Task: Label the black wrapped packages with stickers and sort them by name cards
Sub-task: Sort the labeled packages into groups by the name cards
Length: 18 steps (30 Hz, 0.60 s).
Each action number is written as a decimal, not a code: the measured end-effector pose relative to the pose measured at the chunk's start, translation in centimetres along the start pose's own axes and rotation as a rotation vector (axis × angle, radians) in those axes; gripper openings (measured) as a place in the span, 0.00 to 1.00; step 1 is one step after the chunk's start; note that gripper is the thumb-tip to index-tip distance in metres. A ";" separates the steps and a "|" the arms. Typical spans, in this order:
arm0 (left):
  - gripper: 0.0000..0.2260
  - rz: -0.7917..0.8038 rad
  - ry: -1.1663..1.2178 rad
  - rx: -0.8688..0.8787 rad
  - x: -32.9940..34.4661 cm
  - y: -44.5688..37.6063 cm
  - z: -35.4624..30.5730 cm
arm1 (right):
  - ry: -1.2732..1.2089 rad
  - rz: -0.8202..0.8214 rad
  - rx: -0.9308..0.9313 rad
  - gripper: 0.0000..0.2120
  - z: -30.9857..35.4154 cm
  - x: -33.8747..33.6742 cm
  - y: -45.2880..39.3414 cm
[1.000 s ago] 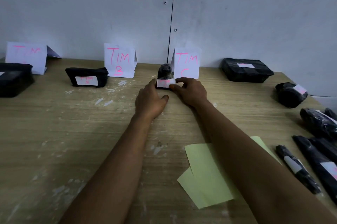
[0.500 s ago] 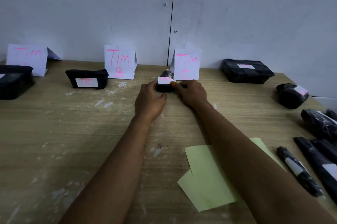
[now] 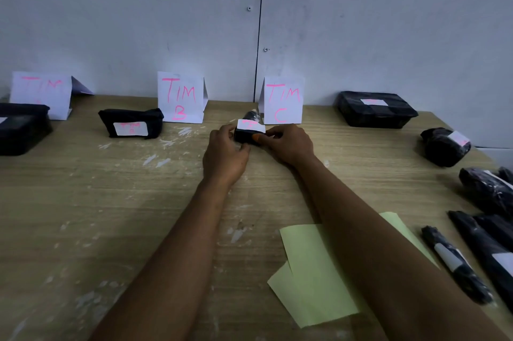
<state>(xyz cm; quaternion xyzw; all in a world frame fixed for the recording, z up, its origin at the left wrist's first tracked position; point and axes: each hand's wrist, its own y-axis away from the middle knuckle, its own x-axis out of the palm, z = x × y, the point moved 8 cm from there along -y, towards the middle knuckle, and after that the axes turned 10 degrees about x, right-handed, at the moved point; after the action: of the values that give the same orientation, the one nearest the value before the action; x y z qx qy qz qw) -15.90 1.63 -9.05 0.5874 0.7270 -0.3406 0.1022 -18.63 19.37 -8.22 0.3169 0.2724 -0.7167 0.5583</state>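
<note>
fingers of both hands pinch the small package [image 3: 244, 137] at frame center, just left of and in front of the "tim c" card [image 3: 282, 100]. left hand [image 3: 225, 152] curls round its left end, right hand [image 3: 288, 143] grips the right end, thumb on the front face. white sticker [image 3: 250, 125] with pink marks sits on top. "tim b" card [image 3: 180, 97] stands to the left, a labelled package [image 3: 130, 123] beside it. more black packages [image 3: 376, 108] lie along the right edge. green sheets [image 3: 319, 271] lie lower right under the right forearm, on the wooden table [image 3: 111, 215].
</note>
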 end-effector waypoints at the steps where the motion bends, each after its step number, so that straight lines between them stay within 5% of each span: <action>1: 0.22 -0.001 -0.001 0.002 0.0 0.0 0.0 | -0.004 -0.004 0.007 0.18 -0.1 0.0 0.0; 18: 0.27 -0.004 -0.015 -0.018 -0.1 -0.1 0.3 | 0.080 0.059 0.108 0.26 1.3 0.2 1.0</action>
<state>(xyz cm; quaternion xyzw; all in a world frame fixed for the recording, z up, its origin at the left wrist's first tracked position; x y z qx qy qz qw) -16.03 1.38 -9.23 0.5823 0.7305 -0.3387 0.1122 -17.84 18.09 -7.55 0.3827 0.2461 -0.7004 0.5499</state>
